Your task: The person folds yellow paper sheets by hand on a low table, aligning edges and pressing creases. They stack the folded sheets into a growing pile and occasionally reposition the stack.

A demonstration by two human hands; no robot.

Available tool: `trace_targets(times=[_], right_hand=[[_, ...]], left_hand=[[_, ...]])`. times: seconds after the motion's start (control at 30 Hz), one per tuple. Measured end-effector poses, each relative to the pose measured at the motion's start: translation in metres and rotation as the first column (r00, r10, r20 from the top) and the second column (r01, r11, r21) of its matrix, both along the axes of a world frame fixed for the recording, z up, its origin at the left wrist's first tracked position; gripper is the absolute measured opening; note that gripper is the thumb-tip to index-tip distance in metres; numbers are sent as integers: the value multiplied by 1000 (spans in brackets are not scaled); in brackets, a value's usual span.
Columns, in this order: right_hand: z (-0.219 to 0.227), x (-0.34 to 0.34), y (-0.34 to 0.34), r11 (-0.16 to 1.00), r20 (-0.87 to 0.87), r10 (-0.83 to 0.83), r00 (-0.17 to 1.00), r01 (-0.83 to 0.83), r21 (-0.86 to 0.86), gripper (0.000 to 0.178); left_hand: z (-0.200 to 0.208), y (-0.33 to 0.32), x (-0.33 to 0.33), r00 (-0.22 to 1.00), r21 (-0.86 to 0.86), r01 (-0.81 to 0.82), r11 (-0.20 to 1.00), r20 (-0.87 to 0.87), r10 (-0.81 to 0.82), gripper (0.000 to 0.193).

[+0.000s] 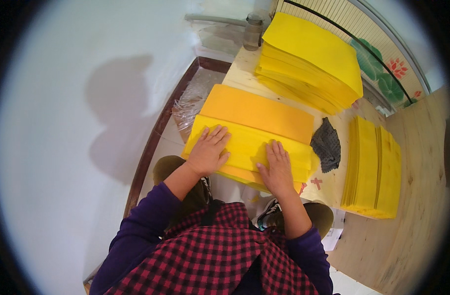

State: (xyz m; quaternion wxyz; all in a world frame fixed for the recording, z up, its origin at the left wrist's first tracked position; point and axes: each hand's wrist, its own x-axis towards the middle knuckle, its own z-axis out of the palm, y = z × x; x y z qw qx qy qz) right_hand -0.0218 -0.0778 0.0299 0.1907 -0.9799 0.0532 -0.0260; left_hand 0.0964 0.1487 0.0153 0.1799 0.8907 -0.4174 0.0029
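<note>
Both hands lie palm down on a folded yellow sheet (244,140) right in front of me. My left hand (208,150) presses near its left end with the fingers stretched out. Farther to the right, my right hand (276,164) rests flat with its fingers extended and thumb apart. An orange-yellow panel (257,110) extends beyond the folded sheet's far edge. Another orange-yellow layer shows below the near edge, partly hidden by my hands. I cannot tell whether the sheets are paper or cloth.
A tall stack of yellow sheets (308,59) stands at the back of the wooden table (235,71), beside a pitcher (253,32). A crumpled dark grey cloth (327,145) lies right of my work. Folded yellow bundles (372,169) sit farther right. A white wall (53,147) is at left.
</note>
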Motion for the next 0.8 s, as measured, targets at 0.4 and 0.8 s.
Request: trace_targets(times=[0.4,0.8], right_hand=[[-1,-1,1,1000,-2,10,1000,-10,-27,68],[3,-1,4,1000,4,-27,1000,27,7,67]], left_hand=[[-7,-14,-30,981,-14,-195,981,7,195,67],[8,-34,-23,985,34,-169,985,-37,170,67]])
